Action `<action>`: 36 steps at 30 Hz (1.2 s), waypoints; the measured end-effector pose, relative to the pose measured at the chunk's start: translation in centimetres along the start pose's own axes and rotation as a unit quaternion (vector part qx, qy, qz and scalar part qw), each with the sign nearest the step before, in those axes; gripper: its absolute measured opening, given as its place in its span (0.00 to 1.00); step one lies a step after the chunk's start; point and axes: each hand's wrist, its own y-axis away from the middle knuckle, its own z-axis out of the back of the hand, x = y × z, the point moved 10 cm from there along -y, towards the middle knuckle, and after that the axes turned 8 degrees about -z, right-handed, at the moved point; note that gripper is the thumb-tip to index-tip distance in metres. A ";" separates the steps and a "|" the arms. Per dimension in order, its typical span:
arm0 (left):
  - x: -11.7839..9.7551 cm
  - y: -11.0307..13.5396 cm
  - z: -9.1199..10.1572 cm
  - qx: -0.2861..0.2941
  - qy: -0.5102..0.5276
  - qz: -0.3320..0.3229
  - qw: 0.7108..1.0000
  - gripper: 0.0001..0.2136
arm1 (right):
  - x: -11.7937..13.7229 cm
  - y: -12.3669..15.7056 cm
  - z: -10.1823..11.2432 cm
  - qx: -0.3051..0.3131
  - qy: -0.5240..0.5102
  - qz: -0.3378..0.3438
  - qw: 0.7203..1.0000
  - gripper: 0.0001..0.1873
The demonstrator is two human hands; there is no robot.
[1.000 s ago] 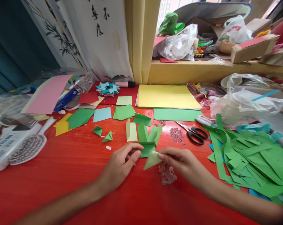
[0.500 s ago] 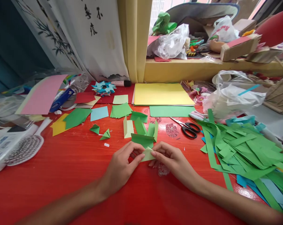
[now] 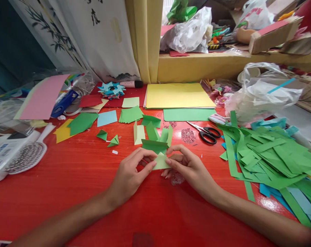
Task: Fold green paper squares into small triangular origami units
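Between my two hands is a small pale green folded paper point(image 3: 160, 162) with a peaked top edge. My left hand point(image 3: 133, 171) pinches its left end between thumb and fingers. At its right end, my right hand point(image 3: 188, 168) grips it with thumb and forefinger, the other fingers curled below. Just beyond my fingertips lie several creased green papers point(image 3: 154, 145) and a pale creased paper point(image 3: 139, 133). Two small green folded triangles point(image 3: 114, 141) rest to the left of them.
Black-handled scissors point(image 3: 208, 134) lie to the right, before a heap of green paper strips point(image 3: 273, 157). A yellow paper stack point(image 3: 179, 96) and a blue folded paper ring point(image 3: 111, 90) are at the back. A white hairbrush point(image 3: 29, 154) is at the left on the red table point(image 3: 80, 192).
The camera view has tilted slightly downward, so the background sits higher in the picture. Both hands keep hold of the pale green paper, its peak now showing a little more openly.
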 end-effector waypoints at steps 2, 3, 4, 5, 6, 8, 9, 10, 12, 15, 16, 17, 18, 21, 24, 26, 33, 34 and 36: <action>0.1 0.0 -0.1 0.002 0.007 0.002 1.000 0.04 | 0.0 0.1 0.0 0.001 -0.001 0.002 1.000 0.06; 0.0 0.0 -0.1 0.004 0.009 0.000 1.000 0.04 | 0.0 0.1 0.0 0.002 -0.001 0.003 1.000 0.06; -0.1 0.0 -0.1 0.007 0.010 -0.004 1.000 0.03 | -0.1 0.1 0.0 0.003 -0.002 0.003 1.000 0.06; -0.3 0.0 -0.2 0.010 0.012 -0.008 1.000 0.03 | -0.1 0.0 0.0 0.004 -0.003 0.004 1.000 0.05; -0.4 0.0 -0.3 0.014 0.014 -0.010 1.000 0.03 | -0.1 0.0 0.0 0.005 -0.006 0.006 1.000 0.05; -0.4 -0.1 -0.5 0.023 0.024 -0.005 0.999 0.03 | -0.1 -0.1 0.1 0.005 -0.017 0.008 1.000 0.03; -0.3 -0.1 -0.6 0.029 0.036 0.003 0.999 0.03 | 0.0 -0.1 0.1 0.003 -0.024 0.010 1.000 0.03; -0.1 -0.1 -0.8 0.035 0.052 0.016 0.998 0.03 | 0.1 -0.1 0.1 0.002 -0.033 0.010 0.999 0.02; 0.4 0.0 -1.1 0.043 0.094 0.047 0.994 0.03 | 0.2 -0.2 0.2 0.001 -0.049 0.006 0.999 0.01; 0.9 0.1 -1.0 0.033 0.147 0.079 0.985 0.03 | 0.1 -0.2 0.3 -0.002 -0.065 -0.003 0.998 0.01; 0.9 0.0 -0.9 0.028 0.158 0.081 0.984 0.03 | 0.1 -0.2 0.3 -0.002 -0.069 -0.006 0.998 0.01; 0.9 0.0 -0.8 0.025 0.165 0.082 0.983 0.04 | 0.0 -0.2 0.4 -0.001 -0.072 -0.010 0.997 0.01; 0.9 0.0 -0.7 0.024 0.169 0.082 0.982 0.04 | -0.1 -0.2 0.4 0.001 -0.075 -0.014 0.997 0.01; 0.8 -0.1 -0.5 0.020 0.156 0.078 0.984 0.05 | -0.4 -0.3 0.3 0.007 -0.087 -0.027 0.996 0.03; 0.4 -0.2 -0.3 0.020 0.118 0.056 0.991 0.05 | -0.6 -0.3 0.3 0.008 -0.089 -0.041 0.995 0.05; 0.0 -0.1 -0.4 0.028 0.097 0.035 0.994 0.06 | -0.7 -0.3 0.2 0.007 -0.078 -0.049 0.996 0.05; -0.8 -0.2 -0.8 0.049 0.069 0.005 0.996 0.07 | -0.8 -0.3 0.3 -0.004 -0.062 -0.053 0.997 0.06; -0.7 -0.2 -0.9 0.052 0.073 0.009 0.996 0.06 | -0.8 -0.3 0.2 -0.002 -0.064 -0.051 0.997 0.06; -0.3 -0.1 -1.0 0.051 0.086 0.027 0.995 0.04 | -0.7 -0.3 0.2 -0.001 -0.067 -0.047 0.997 0.05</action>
